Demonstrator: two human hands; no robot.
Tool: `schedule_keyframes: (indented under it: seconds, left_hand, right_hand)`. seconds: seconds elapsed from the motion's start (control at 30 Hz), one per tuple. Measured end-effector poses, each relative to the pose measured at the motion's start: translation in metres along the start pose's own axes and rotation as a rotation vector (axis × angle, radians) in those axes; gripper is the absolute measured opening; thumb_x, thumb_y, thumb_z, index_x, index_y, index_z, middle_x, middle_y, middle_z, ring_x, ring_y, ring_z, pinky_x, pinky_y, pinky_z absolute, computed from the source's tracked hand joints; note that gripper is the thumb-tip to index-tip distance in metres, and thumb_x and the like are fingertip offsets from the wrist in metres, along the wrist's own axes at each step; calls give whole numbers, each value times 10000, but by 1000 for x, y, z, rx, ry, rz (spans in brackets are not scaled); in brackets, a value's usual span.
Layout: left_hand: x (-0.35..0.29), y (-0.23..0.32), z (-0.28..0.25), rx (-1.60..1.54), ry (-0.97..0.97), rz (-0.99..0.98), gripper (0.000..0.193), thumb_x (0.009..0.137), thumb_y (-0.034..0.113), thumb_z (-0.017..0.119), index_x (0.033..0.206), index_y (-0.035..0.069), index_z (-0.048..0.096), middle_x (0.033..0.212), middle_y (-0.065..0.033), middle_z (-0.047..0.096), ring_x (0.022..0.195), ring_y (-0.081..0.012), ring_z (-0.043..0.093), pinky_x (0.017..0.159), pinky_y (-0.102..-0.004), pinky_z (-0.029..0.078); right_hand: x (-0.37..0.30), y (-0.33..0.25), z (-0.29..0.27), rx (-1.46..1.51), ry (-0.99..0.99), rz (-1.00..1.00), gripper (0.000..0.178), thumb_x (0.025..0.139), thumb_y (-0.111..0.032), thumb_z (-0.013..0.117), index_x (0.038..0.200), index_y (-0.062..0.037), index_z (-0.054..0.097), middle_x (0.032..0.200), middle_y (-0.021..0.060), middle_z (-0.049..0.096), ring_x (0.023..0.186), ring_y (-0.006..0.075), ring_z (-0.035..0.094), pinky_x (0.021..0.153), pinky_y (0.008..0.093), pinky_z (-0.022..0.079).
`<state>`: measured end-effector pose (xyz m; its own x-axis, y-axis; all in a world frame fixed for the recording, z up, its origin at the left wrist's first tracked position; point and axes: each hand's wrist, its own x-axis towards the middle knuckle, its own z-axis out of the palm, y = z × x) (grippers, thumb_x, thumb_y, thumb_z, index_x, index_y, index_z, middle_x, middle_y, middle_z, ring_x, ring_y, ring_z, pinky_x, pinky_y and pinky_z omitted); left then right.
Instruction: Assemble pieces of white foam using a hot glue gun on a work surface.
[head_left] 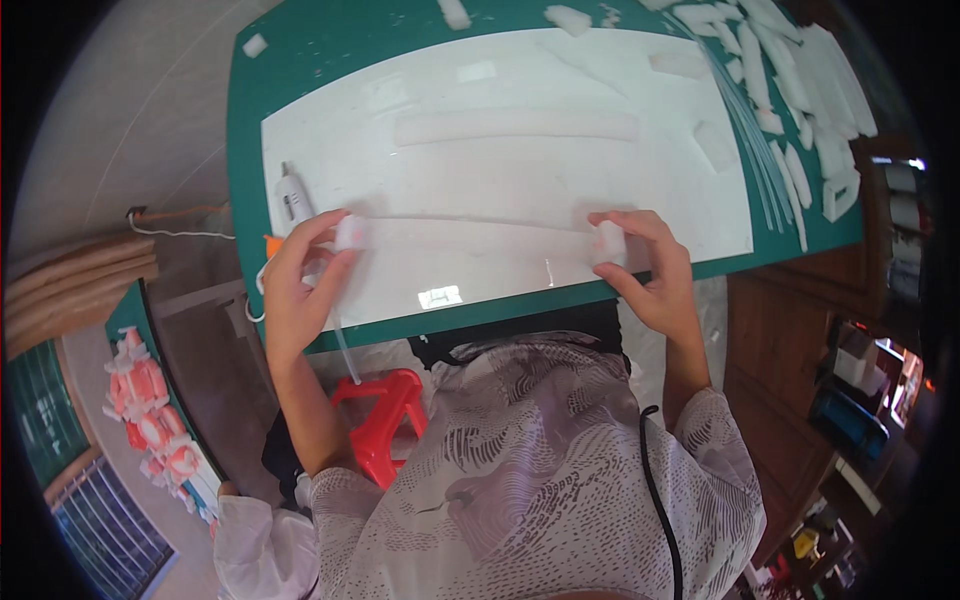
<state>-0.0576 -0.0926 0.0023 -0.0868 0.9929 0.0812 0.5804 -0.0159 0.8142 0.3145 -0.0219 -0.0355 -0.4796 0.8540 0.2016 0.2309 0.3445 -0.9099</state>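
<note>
A long white foam strip lies crosswise on the white board, close to the near edge. At its left end, my left hand grips a small white foam block between thumb and fingers. My right hand pinches another small foam block at the right end. Both blocks appear to touch the strip; whether they are joined to it I cannot tell. Farther back on the board rests a second white foam strip, with no hand on it.
A white pen-shaped tool lies beside my left hand. Foam offcuts and thin bluish sticks cover the right of the green table. Below stands a red stool. Another person's white sleeve shows at lower left.
</note>
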Motion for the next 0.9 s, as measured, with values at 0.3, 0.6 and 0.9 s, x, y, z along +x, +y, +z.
schedule_keyframes:
  seconds: [0.3,0.6,0.9]
  left_hand:
    - [3,-3,3,29,-3,2,361,826,-24,666,1183,20,639,1086,-93,682,898,-157,630,766,-271,521]
    - [0,-2,0,51,-59,-18,367,868,-18,646,1230,9,594,1181,-95,651,970,-153,598,831,-282,497]
    - [-1,-5,2,52,-54,-15,367,873,-10,645,1235,13,593,1179,-107,651,960,-157,616,814,-281,504]
  right_hand:
    - [-14,8,5,43,160,45,462,749,11,773,1148,-46,547,1145,138,691,1100,235,635,921,330,479]
    - [-7,-6,2,-219,145,-130,452,719,35,776,1111,-35,563,1119,141,685,1081,299,629,922,375,505]
    - [-4,-17,-2,-362,78,-67,390,717,61,722,1085,-16,617,1097,115,691,1057,312,597,884,375,506]
